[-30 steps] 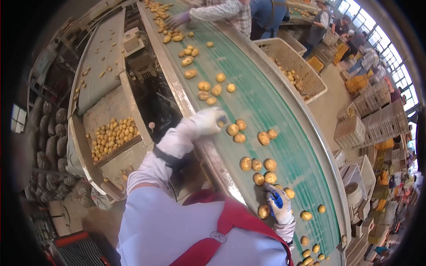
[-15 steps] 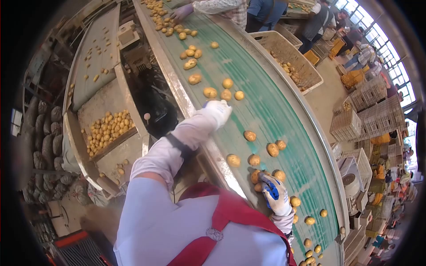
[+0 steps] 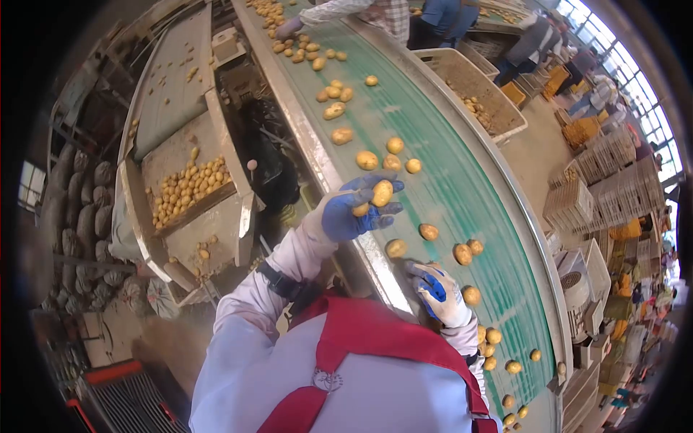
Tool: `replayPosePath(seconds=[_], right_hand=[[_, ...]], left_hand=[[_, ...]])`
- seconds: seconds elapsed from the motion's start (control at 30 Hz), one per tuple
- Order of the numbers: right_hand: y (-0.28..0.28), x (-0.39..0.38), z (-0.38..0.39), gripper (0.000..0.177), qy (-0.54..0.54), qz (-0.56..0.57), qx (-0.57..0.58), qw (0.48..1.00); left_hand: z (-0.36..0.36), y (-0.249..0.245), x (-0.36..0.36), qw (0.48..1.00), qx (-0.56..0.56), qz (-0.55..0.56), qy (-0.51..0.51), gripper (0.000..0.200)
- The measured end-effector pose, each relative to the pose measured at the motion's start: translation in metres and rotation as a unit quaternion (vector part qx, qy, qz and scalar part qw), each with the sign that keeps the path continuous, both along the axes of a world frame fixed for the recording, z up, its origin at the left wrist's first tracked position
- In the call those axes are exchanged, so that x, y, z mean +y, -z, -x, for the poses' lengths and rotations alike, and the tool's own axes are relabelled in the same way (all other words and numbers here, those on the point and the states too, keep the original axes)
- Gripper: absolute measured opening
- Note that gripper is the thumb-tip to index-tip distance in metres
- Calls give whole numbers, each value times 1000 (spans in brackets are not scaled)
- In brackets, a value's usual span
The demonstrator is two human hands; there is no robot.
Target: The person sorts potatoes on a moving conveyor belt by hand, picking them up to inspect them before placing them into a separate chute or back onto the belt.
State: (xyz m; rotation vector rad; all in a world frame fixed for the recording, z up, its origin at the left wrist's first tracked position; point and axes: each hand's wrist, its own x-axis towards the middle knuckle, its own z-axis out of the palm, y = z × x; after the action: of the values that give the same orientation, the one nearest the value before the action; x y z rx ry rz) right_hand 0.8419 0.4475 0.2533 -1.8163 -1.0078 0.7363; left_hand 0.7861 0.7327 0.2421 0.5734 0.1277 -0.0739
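Our left hand (image 3: pixel 343 216), mid-frame, cradles two potatoes (image 3: pixel 382 192) palm-up, likely against rolling; we cannot tell what our right hand (image 3: pixel 442 294) holds.

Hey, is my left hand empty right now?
No, the left hand has two potatoes in it, with its blue palm side turned up.

- Left hand (image 3: pixel 343 218): gloved, palm up, two potatoes (image 3: pixel 382 192) held.
- Right hand (image 3: pixel 446 297): left's 4–5 o'clock, over green belt (image 3: pixel 462 195).
- Crate (image 3: pixel 462 71): 2 o'clock from left hand.
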Motion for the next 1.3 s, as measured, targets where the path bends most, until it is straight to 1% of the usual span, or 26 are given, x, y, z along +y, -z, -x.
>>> replayPosePath(seconds=[0.07, 0.13, 0.17, 0.2, 0.23, 0.27, 0.3, 0.33, 0.37, 0.4, 0.43, 0.47, 0.5, 0.53, 0.63, 0.67, 0.7, 0.73, 0.8, 0.87, 0.9, 0.97, 1.1, 1.2, 1.27, 1.3], right_hand=[[-2, 3, 5, 43, -32, -7, 5, 999], [3, -5, 9, 43, -48, -14, -48, 998], [2, -6, 11, 43, -56, -20, -49, 997], [4, -7, 12, 43, -44, 2, -28, 999], [3, -8, 13, 44, -42, 8, -10, 999], [3, -7, 13, 44, -34, 14, 6, 999], [4, -6, 13, 44, -33, 18, 8, 999], [6, -7, 12, 44, -33, 20, 7, 999], [9, -7, 10, 45, -34, 23, 6, 999], [11, -5, 8, 45, -31, 25, 6, 999], [14, -4, 7, 45, -39, 16, -9, 999], [16, -4, 8, 46, -48, 8, -23, 999], [14, -2, 10, 46, -45, 12, -19, 999], [9, 2, 12, 45, -37, 26, -26, 999], [9, 10, 6, 44, -30, 24, -50, 998], [11, 9, 8, 44, -37, 12, -54, 998], [8, 12, 7, 44, -37, 15, -58, 998], [8, 10, 9, 44, -32, 17, -57, 998], [10, 12, 6, 45, -23, 23, -30, 999], [9, 14, 5, 45, -17, 18, -32, 999], [8, 14, 5, 44, -21, 12, -42, 999], [17, 11, 3, 44, -27, -10, -66, 997], [8, 4, -1, 43, -3, 3, -62, 998], [15, -11, -9, 43, 20, 27, -56, 998], [21, -18, -13, 42, 52, 22, -44, 997], [27, -23, -15, 42, 65, 28, -34, 997]], left_hand=[[28, -8, -5, 999, -1, 34, -26, 53], [69, -16, -17, 985, 38, -135, -99, 57], [95, 5, -14, 921, 22, -366, -129, 59], [128, 27, -9, 978, 87, -101, -162, 60], [163, 42, -4, 977, 117, -5, -178, 59], [218, 108, 20, 926, 150, -317, -142, 58], [238, 91, 12, 978, 100, -22, -181, 57], [285, 133, 23, 909, 238, -292, -177, 56], [303, 123, 18, 936, 196, 94, -279, 53], [337, 146, 28, 918, 221, 102, -315, 50], [379, 192, 48, 863, 280, 174, -382, 42], [391, 213, 56, 727, 360, 215, -544, 28], [433, 260, 72, 677, 345, 148, -634, 31], [427, 242, 68, 617, 428, 142, -645, 25], [396, 263, 60, 756, 430, 181, -459, 38], [340, 209, 36, 808, 430, 55, -398, 41], [290, 148, 24, 890, 242, -303, -241, 40], [245, 112, 27, 916, 291, -75, -264, 46], [166, 40, 29, 925, 193, -238, -223, 44], [108, 24, 45, 866, 90, -454, -191, 44], [74, 6, 41, 848, 32, -488, -205, 41], [22, -6, 54, 689, 9, -712, -137, 48], [-64, 12, 68, 405, 137, -890, 159, 79], [-87, 24, 48, 408, 141, -878, 208, 87], [-80, 26, 10, 302, 57, -915, 259, 86], [-72, 28, -6, 307, -28, -910, 277, 77]])
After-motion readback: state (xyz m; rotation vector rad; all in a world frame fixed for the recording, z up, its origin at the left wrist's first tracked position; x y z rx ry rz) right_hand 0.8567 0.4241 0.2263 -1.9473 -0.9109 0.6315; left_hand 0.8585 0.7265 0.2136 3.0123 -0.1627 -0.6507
